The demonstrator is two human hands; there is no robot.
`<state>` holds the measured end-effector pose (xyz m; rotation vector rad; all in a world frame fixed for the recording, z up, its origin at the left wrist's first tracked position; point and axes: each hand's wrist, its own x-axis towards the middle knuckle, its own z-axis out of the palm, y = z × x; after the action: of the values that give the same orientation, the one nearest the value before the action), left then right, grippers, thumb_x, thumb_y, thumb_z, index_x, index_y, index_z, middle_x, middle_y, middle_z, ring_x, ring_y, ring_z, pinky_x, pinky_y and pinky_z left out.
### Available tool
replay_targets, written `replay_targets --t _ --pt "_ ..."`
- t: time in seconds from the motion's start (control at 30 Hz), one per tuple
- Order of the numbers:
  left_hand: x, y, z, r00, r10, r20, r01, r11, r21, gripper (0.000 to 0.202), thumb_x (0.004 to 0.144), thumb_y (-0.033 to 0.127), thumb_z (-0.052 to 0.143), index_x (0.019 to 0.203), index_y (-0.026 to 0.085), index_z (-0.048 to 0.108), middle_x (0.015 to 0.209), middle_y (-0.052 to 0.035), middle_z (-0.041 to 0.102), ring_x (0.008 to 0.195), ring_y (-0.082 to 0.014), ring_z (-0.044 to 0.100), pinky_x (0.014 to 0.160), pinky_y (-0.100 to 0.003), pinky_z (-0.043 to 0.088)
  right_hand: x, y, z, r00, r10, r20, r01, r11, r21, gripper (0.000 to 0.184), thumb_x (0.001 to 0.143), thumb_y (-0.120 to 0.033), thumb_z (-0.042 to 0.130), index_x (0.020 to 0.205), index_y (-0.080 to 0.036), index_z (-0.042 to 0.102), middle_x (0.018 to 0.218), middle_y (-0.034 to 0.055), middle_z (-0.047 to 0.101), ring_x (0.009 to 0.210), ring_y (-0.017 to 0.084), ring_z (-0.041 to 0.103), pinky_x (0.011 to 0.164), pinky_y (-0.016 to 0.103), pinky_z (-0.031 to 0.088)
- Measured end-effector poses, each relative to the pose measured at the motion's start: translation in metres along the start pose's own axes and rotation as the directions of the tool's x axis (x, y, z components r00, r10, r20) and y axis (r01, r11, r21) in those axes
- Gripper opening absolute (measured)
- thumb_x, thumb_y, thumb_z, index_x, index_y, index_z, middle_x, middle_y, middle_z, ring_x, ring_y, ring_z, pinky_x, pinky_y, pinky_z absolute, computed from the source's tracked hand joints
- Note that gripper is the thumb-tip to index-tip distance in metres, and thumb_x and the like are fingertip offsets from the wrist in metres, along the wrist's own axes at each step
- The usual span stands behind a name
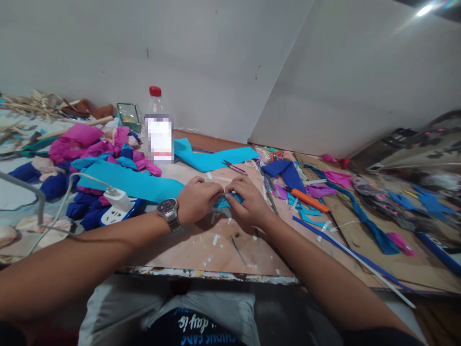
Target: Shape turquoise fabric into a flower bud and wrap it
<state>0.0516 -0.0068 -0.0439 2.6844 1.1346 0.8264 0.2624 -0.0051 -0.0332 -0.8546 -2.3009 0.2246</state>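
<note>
My left hand (197,201), with a watch (167,211) on its wrist, is closed in a pinch above the middle of the table. Right beside it my right hand (246,201) is also closed, fingertips pressed together. Between the two hands shows a small piece of turquoise strip (222,202), which both sets of fingers grip; its folded part is mostly hidden by them. A long flat turquoise band (140,186) runs off to the left behind my left hand; I cannot tell whether it joins the gripped piece. Small pointed scissors (235,167) lie just beyond my hands.
A power strip (117,216) with a charger (118,198) and cable lies left. Behind stand a red-capped bottle (158,103) and a wavy turquoise strip (212,161). An orange utility knife (309,201), blue strips and scraps lie right. Bundles of magenta cloth (77,142) pile up left.
</note>
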Motion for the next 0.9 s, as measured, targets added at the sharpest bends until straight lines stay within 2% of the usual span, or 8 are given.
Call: replay_targets --t 0.1,0.2,0.57,0.7,0.9 --pt "0.0002 -0.0009 0.0004 1.0 0.002 -0.021 -0.002 1.0 0.003 0.031 0.107 0.031 0.04 0.099 0.019 0.067 0.097 -0.0032 0.078 0.085 -0.0179 0.067 0.091 -0.038 0.037 -0.0005 0.0018 0.0007 0.999 0.022 -0.03 -0.021 1.0 0.012 0.008 0.096 -0.025 0.058 0.094 -0.021 0.064 0.089 0.0075 0.067 0.094 0.025 0.056 0.086 0.043 0.048" --pt "0.0001 -0.0014 0.0013 0.999 0.008 -0.042 -0.007 1.0 0.014 0.031 0.107 0.032 0.039 0.099 0.019 0.067 0.096 -0.0031 0.077 0.085 -0.0181 0.067 0.091 -0.038 0.037 -0.0007 0.004 0.0008 0.998 -0.007 -0.064 0.006 1.0 -0.007 0.006 0.094 -0.025 0.063 0.094 -0.021 0.066 0.087 0.0072 0.068 0.092 0.025 0.056 0.084 0.043 0.048" --pt "-0.0014 -0.0028 0.0019 0.999 -0.005 -0.033 0.003 0.998 -0.068 0.024 0.104 0.029 0.043 0.103 0.02 0.066 0.098 -0.0035 0.077 0.086 -0.0193 0.068 0.091 -0.038 0.039 0.0003 0.005 -0.0019 0.996 -0.059 -0.064 0.055 0.997 -0.057 0.004 0.092 -0.024 0.064 0.095 -0.022 0.066 0.087 0.0066 0.072 0.09 0.025 0.057 0.086 0.045 0.049" --pt "-0.0008 -0.0019 0.002 1.0 -0.009 -0.029 0.008 0.999 -0.036 0.02 0.101 0.025 0.046 0.099 0.02 0.066 0.095 -0.0027 0.076 0.083 -0.0186 0.067 0.092 -0.039 0.039 0.0012 0.0033 -0.0043 0.997 -0.066 -0.031 0.063 0.993 -0.098 0.004 0.091 -0.023 0.063 0.094 -0.022 0.065 0.089 0.0069 0.071 0.091 0.026 0.056 0.087 0.046 0.048" --pt "-0.0006 -0.0013 0.0011 0.996 0.085 -0.031 -0.082 0.993 0.082 0.024 0.103 0.026 0.043 0.099 0.019 0.066 0.09 -0.0034 0.076 0.08 -0.0188 0.067 0.094 -0.041 0.038 0.0012 0.0009 -0.0033 0.999 -0.045 0.011 0.046 0.995 -0.087 0.006 0.089 -0.019 0.058 0.093 -0.021 0.063 0.088 0.0078 0.068 0.093 0.026 0.056 0.087 0.045 0.048"
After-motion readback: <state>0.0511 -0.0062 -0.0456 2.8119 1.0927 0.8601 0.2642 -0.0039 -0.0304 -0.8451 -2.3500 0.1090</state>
